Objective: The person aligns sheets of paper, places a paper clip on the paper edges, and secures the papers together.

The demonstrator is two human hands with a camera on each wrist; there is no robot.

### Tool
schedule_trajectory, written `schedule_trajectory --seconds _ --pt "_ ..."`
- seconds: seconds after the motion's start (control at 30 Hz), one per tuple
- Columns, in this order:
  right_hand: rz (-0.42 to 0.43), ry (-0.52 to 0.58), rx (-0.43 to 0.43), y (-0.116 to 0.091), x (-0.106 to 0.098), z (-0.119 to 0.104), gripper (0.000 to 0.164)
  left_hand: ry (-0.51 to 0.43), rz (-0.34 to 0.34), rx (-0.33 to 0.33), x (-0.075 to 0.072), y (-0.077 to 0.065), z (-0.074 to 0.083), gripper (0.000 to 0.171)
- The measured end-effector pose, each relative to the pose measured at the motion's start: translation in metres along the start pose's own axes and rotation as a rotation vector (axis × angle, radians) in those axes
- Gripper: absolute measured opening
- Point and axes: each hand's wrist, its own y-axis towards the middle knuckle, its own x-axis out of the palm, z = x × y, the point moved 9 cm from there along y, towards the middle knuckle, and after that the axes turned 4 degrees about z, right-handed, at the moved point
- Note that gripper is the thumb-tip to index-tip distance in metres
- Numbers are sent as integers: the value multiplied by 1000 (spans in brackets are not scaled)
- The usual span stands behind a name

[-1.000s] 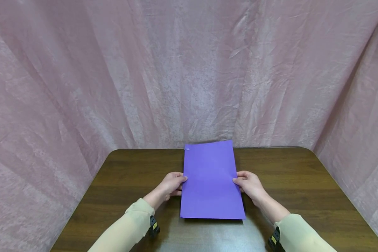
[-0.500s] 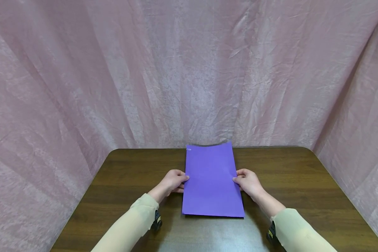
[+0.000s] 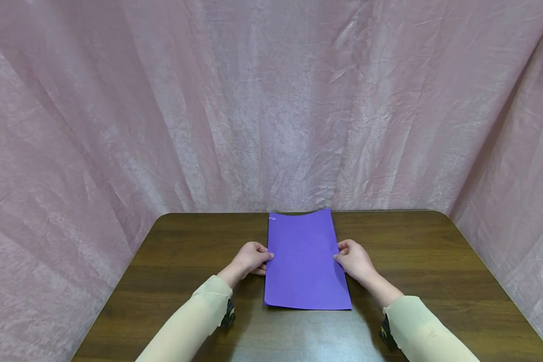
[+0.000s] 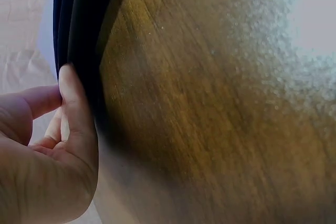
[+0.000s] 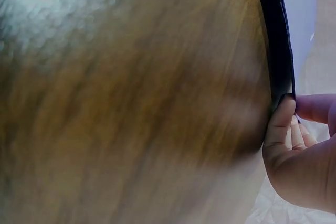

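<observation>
A stack of purple paper is held just above the table, its far edge sagging in the middle. A small white paper clip sits at its far left corner. My left hand pinches the left edge, thumb on top and fingers underneath. On the opposite edge, my right hand pinches the paper the same way. In the left wrist view, several layers show at the edge beside the fingertips. The underside looks dark in both wrist views.
The brown wood-grain table has rounded far corners and a bright reflection near its front. A pink velvet curtain hangs right behind the table and along the right side.
The paper's near edge has shifted slightly away from me and its far edge has dropped, bowing more. My left hand has moved a little to the right; both hands keep their pinch.
</observation>
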Motion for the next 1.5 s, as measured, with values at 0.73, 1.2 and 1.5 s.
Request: schedule_trajectory --seconds 0.73,1.2,1.5 --pt "29 -283 -108 4 7 -6 33 213 71 60 0 4 3 17" --pt "32 -302 -99 4 6 -9 44 346 93 114 3 7 9 24" --pt "25 -314 -113 1 8 -11 44 368 99 109 1 6 7 30"
